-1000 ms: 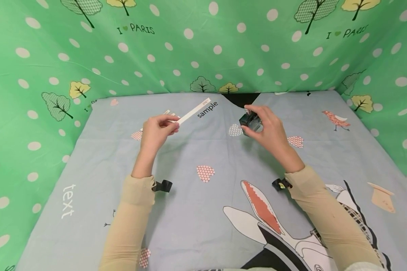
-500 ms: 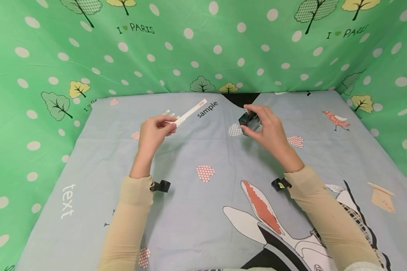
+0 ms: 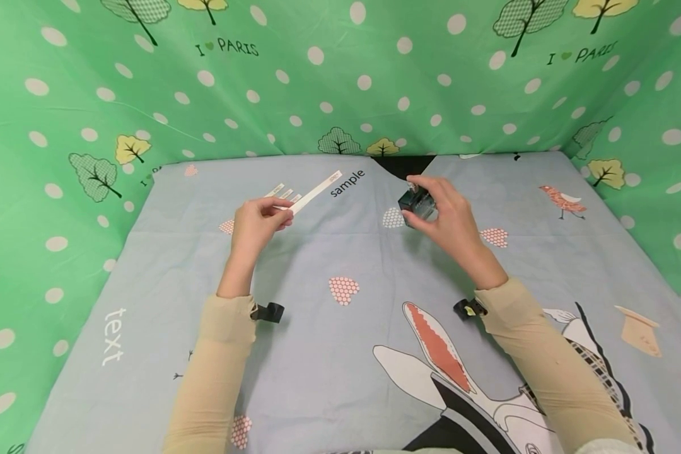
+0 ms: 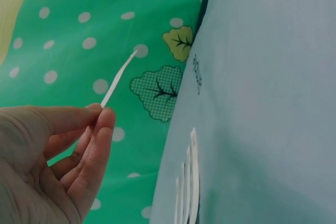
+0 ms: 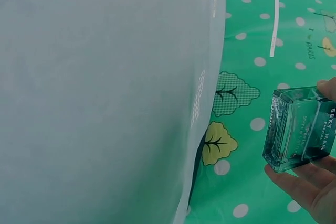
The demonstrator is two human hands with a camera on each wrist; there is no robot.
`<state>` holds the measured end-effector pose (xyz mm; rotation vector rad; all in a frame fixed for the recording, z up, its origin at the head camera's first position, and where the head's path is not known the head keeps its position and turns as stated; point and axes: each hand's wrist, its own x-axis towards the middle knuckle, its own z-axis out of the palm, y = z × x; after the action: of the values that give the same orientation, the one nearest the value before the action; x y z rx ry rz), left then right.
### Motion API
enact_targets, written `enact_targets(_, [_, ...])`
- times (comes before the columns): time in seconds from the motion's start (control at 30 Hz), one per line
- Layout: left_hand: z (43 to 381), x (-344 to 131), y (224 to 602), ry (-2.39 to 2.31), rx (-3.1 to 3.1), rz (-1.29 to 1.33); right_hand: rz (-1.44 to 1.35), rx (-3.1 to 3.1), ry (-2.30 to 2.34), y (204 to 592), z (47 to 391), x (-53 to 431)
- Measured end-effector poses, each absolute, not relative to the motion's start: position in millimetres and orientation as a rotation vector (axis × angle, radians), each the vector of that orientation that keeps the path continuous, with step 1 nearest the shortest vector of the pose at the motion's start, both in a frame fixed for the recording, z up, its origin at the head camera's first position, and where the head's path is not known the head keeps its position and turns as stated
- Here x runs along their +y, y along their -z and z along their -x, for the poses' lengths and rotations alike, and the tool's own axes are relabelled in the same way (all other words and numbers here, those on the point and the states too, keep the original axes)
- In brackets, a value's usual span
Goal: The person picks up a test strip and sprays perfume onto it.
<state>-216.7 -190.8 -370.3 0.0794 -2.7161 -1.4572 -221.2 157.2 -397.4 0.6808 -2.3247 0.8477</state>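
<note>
My left hand pinches one end of a white paper test strip between thumb and forefinger. The strip slants up and to the right, clear of the cloth; its far end bears small print. Beyond that hand several similar strips lie side by side on the cloth, partly hidden by the hand in the head view. My right hand holds a dark green glass perfume bottle in the air, thumb on one side and fingers on the other. A fingertip sits at the bottle's sprayer top. The strip and bottle are well apart.
A grey-blue printed cloth covers the table, with hearts, a bird and a rabbit figure on it. Green dotted curtains stand behind and at both sides. Each wrist carries a black camera mount.
My left hand has drifted slightly left and nearer to me, lowering the strip's far end. More of the strips lying on the cloth now shows. My right hand and the bottle have barely moved.
</note>
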Motion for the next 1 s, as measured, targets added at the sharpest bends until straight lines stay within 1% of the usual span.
enact_targets(0.43, [221, -196, 378, 1.458, -2.747, -0.144, -0.694, -2.324, -0.834, 398, 222, 156])
enact_targets(1.0, [223, -199, 389, 1.371, -2.799, -0.147, -0.689, -2.328, -0.857, 398, 222, 154])
